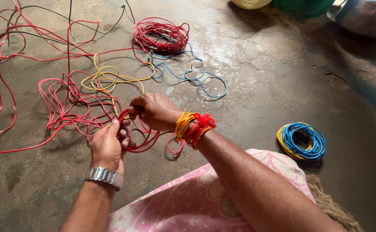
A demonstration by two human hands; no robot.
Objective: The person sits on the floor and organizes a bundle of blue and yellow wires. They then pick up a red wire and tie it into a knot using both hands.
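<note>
packages: none in view | labels: none | signs: none | screens: none

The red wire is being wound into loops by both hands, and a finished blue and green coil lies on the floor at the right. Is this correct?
Not quite. In the head view, the coil is blue and yellow, not green. The left hand and right hand do hold the red wire loops.

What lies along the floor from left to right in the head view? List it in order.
Loose red wire → left hand → right hand, both on a red loop → red and yellow wrist threads → blue and yellow coil.
</note>
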